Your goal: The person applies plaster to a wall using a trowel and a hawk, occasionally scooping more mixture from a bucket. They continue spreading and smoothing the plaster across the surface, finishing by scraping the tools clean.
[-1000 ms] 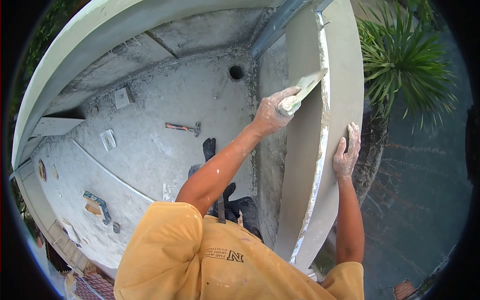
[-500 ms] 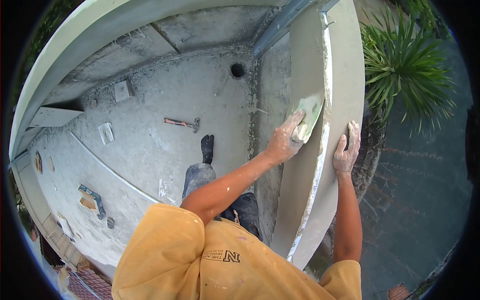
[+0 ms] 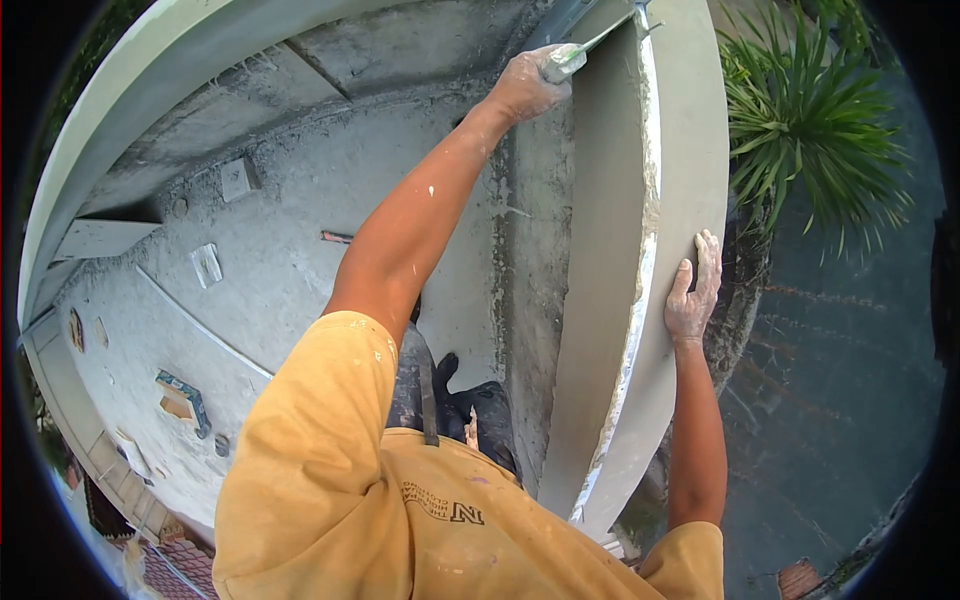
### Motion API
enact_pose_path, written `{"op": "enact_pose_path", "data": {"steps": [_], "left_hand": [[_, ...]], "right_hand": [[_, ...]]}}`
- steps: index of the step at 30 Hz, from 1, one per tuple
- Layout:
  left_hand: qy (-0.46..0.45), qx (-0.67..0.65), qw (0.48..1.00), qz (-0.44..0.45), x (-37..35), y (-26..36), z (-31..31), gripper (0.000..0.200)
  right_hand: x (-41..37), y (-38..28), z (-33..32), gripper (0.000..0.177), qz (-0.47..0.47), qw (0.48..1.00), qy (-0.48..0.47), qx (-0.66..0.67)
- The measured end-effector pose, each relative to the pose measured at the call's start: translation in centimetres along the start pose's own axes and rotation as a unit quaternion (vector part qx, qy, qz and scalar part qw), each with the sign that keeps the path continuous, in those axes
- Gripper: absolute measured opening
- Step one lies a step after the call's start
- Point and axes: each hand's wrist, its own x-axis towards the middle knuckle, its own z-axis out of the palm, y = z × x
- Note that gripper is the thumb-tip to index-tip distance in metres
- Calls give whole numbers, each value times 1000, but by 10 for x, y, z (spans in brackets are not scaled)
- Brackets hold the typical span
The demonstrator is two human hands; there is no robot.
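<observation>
My left hand (image 3: pixel 528 86), closed round the plaster-smeared handle of a plastering float (image 3: pixel 610 33), is at the far end of the low curved wall. The float's thin pale green blade is seen nearly edge-on, against or close to the wall's grey plastered inner strip (image 3: pixel 605 230). A rough white edge bead (image 3: pixel 648 160) runs along the wall between this strip and the smooth outer strip (image 3: pixel 690 130). On that outer strip my right hand (image 3: pixel 692 290) lies flat, thumb apart from the fingers, holding nothing. Both hands are coated with plaster dust.
A hammer (image 3: pixel 336 237) lies on the concrete floor (image 3: pixel 270 290), mostly hidden by my left arm. Also there are a long thin strip (image 3: pixel 205 325), a block (image 3: pixel 238 179) and an open box (image 3: pixel 180 402). A spiky plant (image 3: pixel 810 120) grows outside the wall, beside a drop.
My left hand has moved the float up and away along the wall to its far end, turning the blade edge-on. The right hand stays nearly in place. My visible foot has shifted back.
</observation>
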Motion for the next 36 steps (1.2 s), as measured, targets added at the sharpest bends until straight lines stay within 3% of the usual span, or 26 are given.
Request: {"op": "enact_pose_path", "data": {"steps": [3,5,6,9,11,15,20,24,26,30,33,36], "left_hand": [[11,56,997,56,-70,2,29,54],[17,38,997,63,-138,4,58,56],[-4,27,999,16,-176,14,69,55],[14,57,995,83,-282,4,106,53],[-5,24,998,64,-326,8,115,50],[49,-34,994,-94,-275,13,84,46],[126,29,991,35,-88,-16,19,46],[124,74,988,61,-14,-50,11,47],[108,62,991,42,-24,-61,28,49],[78,55,995,13,-155,-40,77,48],[10,23,996,-85,-241,-18,84,48],[175,-59,975,-123,-223,-19,77,45]], "right_hand": [[1,-1,0,42,-3,1000,0,-6],[0,0,1,42,-4,1000,5,-3],[0,0,2,42,-5,1000,7,-3],[0,-1,1,43,-4,1000,6,-2],[-3,2,3,43,-7,1000,7,-8],[-1,0,1,43,-5,1000,1,-10],[-1,1,3,43,-3,1000,0,-7],[-2,0,3,42,6,1000,-1,-9],[-1,-1,2,42,7,1000,-1,-8],[1,1,2,42,0,1000,0,-6],[0,2,3,42,-2,1000,-1,-7],[-3,0,1,42,4,1000,-5,-6]]}}
